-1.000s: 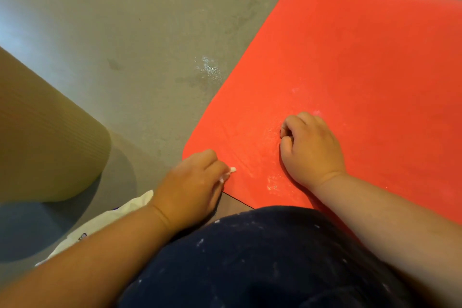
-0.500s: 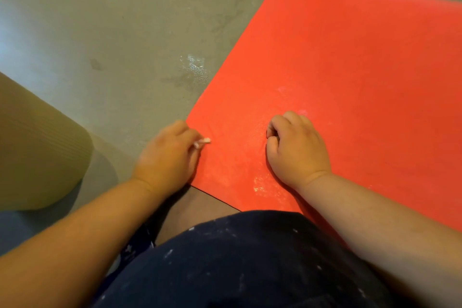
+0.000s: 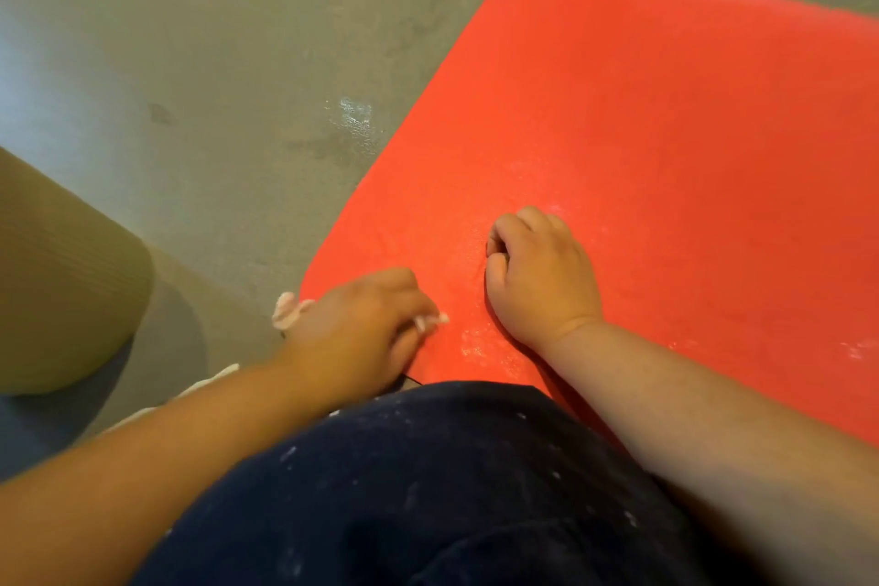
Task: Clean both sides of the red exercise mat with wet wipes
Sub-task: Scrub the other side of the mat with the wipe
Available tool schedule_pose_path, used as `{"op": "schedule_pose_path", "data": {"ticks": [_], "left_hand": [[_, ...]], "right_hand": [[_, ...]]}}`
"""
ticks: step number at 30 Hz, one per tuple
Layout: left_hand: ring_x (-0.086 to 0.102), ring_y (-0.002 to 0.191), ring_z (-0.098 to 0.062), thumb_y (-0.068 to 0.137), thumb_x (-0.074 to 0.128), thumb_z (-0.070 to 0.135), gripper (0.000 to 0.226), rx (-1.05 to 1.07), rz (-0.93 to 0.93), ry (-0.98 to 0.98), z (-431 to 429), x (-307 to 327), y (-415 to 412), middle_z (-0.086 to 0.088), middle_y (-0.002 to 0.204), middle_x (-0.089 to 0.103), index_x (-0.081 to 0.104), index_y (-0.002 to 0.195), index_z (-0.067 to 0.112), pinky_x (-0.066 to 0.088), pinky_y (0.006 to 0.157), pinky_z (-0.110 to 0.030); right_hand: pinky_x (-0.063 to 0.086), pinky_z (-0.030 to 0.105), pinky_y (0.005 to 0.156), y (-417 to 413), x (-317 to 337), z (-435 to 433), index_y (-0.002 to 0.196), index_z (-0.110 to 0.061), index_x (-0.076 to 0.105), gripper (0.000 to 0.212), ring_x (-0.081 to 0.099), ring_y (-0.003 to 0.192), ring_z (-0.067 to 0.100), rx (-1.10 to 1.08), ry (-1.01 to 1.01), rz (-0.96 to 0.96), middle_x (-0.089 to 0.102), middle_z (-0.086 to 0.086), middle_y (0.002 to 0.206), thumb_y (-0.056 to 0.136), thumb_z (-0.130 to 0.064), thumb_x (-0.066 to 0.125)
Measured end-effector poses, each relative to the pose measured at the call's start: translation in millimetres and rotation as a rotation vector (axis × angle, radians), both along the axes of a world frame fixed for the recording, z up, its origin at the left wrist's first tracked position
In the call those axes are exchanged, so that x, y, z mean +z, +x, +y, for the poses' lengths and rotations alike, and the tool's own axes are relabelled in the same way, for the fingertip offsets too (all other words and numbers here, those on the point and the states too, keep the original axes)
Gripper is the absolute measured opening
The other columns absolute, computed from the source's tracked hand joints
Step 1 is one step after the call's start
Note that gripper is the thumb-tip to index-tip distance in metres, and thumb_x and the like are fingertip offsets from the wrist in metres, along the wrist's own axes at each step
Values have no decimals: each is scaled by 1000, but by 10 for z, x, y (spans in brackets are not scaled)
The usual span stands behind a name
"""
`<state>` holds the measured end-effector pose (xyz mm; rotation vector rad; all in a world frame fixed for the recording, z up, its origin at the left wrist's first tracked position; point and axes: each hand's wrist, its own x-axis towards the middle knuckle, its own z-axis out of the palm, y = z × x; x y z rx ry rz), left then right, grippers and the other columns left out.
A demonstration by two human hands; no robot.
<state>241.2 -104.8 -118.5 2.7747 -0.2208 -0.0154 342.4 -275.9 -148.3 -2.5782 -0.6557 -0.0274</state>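
The red exercise mat (image 3: 666,133) lies flat on the grey floor and fills the right half of the view. Wet streaks shine on it near my hands. My left hand (image 3: 356,333) presses down on the mat's near left corner and grips a crumpled white wet wipe (image 3: 285,312); bits of the wipe stick out on both sides of the hand. My right hand (image 3: 542,276) rests on the mat as a closed fist, and I see nothing in it.
A tan ribbed rolled object (image 3: 62,281) stands on the floor at the left. A white pack (image 3: 209,383) peeks out under my left forearm. A wet patch (image 3: 354,114) marks the floor beside the mat. My dark-clothed knee (image 3: 428,490) fills the bottom.
My left hand with the wipe slid from the mat's left edge back toward the near corner, and more of the wipe shows. The right fist stayed in place.
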Motion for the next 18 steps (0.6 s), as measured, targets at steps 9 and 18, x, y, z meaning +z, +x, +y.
{"op": "schedule_pose_path", "data": {"ticks": [9, 18], "left_hand": [[55, 68, -15, 85, 51, 46, 38, -2, -67, 20, 279, -63, 162, 1, 85, 56, 75, 99, 21, 45, 64, -23], [50, 106, -21, 69, 53, 55, 62, 353, 295, 209, 668, 226, -261, 0, 121, 46, 49, 126, 31, 47, 84, -34]], "right_hand": [[37, 36, 69, 9, -5, -7, 77, -17, 52, 7, 45, 82, 26, 9, 3, 13, 46, -1, 81, 77, -11, 49], [34, 25, 88, -208, 233, 298, 118, -36, 62, 39, 49, 98, 19, 387, 55, 210, 56, -2, 107, 80, -46, 65]]}}
